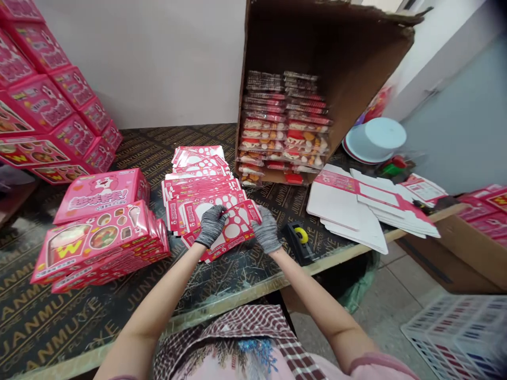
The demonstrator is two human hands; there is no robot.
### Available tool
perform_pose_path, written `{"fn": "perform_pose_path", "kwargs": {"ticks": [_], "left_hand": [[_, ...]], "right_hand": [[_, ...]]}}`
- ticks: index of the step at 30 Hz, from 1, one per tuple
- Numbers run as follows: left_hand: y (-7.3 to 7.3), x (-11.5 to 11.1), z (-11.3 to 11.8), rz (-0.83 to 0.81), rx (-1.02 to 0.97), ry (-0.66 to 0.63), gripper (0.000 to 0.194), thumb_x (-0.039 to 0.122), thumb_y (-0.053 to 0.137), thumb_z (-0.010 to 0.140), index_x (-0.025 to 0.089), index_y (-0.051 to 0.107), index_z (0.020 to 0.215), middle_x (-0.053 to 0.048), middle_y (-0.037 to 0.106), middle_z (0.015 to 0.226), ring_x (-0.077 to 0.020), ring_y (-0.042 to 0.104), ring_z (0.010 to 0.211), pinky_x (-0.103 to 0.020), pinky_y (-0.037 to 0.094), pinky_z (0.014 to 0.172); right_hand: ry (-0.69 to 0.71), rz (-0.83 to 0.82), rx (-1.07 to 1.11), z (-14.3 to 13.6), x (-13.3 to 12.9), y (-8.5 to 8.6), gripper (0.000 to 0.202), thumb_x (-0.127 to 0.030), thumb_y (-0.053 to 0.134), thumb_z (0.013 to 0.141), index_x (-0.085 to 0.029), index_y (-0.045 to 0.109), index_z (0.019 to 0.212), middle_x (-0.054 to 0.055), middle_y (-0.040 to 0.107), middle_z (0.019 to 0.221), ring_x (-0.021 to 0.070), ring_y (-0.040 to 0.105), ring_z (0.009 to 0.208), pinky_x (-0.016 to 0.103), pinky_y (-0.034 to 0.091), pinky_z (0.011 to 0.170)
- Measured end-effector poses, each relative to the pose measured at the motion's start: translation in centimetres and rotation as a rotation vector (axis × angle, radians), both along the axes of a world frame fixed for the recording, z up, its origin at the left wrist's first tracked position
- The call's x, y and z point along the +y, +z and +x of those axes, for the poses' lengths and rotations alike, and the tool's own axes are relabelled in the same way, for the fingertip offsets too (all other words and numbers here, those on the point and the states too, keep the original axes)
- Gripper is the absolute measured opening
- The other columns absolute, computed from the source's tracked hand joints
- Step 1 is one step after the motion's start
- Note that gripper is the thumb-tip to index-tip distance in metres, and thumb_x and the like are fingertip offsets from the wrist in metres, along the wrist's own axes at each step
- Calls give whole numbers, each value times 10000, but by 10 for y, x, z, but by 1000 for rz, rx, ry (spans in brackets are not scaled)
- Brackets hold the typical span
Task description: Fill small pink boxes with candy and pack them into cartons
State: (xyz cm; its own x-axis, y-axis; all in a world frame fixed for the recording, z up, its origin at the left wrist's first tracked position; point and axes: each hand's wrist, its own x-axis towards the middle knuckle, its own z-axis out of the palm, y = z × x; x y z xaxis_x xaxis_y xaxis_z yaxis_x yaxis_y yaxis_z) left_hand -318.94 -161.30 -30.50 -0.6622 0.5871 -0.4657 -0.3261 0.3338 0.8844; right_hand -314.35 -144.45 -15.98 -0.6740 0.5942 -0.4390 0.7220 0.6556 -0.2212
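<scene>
My left hand (213, 226) and my right hand (267, 230) both wear grey gloves. They hold a pink printed card with round white cutouts (232, 230) between them, just above the table's front part. The fingers of my right hand close on the card's right end. My left hand grips its upper edge, fingers curled. Beneath and behind it, a long overlapping row of similar pink cards (202, 184) stretches away from me. To the left stand a pink carton (105, 192) and a stack of flat pink boxes with windows (95, 237).
A big open cardboard carton (368, 68) holds bagged food-like pieces (285, 132). Right of my hands lie a black tape dispenser (299, 244) and white-and-pink unfolded boxes (340, 203). Pink boxes (51, 105) are piled at far left. A plastic crate (459, 332) stands on the floor.
</scene>
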Motion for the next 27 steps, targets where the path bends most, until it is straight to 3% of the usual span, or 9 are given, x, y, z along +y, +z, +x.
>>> {"fn": "perform_pose_path", "kwargs": {"ticks": [4,6,9,15,19,21,23,25,27], "left_hand": [[17,-1,7,15,39,-3,391,325,608,910,175,700,1259,-149,740,1171,-298,695,1097,-478,524,1043],[33,-7,15,77,136,-141,776,510,773,772,182,594,1451,-203,638,1393,-390,579,1313,-608,342,1196],[57,-13,31,160,261,-393,1346,784,874,447,176,462,1575,-297,335,1639,-559,256,1515,-749,63,1210],[66,-14,32,-69,368,-306,1211,807,785,615,189,433,1595,-308,162,1697,-556,109,1563,-748,-24,1195],[61,-11,23,-118,283,-394,1252,728,844,571,179,405,1608,-312,290,1649,-519,246,1536,-695,40,1234],[61,-11,21,-145,207,-432,1235,675,865,574,163,412,1603,-301,405,1583,-481,350,1492,-652,91,1254],[62,-13,21,-160,128,-461,1214,623,878,580,161,413,1602,-279,469,1534,-454,418,1449,-624,153,1257],[64,-18,21,-157,38,-468,1219,584,888,568,151,409,1601,-267,475,1527,-445,438,1433,-599,222,1246],[66,-24,24,-140,-65,-445,1229,557,898,544,135,417,1592,-259,460,1534,-442,433,1433,-569,286,1230]], "right_hand": [[-127,-251,15,-3,-7,14,576,-375,699,723,-247,654,1282,89,724,1263,287,670,1114,435,563,985],[-330,-415,62,-9,0,16,621,-397,771,641,-241,659,1231,74,749,1198,272,689,1030,413,598,879],[-592,-628,106,-18,10,17,680,-381,894,493,-221,667,1113,64,781,1041,264,711,860,415,614,751],[-554,-699,126,-23,5,24,748,-376,980,485,-233,697,1163,62,769,1136,269,716,997,419,599,901],[-388,-810,14,-22,17,15,811,-517,913,642,-225,629,1344,87,738,1235,268,718,1055,417,598,932],[-183,-597,-183,-30,37,-2,707,-576,708,864,-207,552,1446,88,753,1156,233,736,944,410,615,871],[39,-220,-389,-46,64,-27,634,-527,501,998,-156,481,1511,115,751,1108,236,732,927,444,606,893],[183,62,-508,-67,92,-57,631,-447,534,987,-93,481,1507,190,709,1235,301,685,1131,512,531,1044],[256,137,-555,-87,112,-86,677,-349,680,890,-48,517,1474,264,582,1444,381,531,1370,560,383,1190]]}}
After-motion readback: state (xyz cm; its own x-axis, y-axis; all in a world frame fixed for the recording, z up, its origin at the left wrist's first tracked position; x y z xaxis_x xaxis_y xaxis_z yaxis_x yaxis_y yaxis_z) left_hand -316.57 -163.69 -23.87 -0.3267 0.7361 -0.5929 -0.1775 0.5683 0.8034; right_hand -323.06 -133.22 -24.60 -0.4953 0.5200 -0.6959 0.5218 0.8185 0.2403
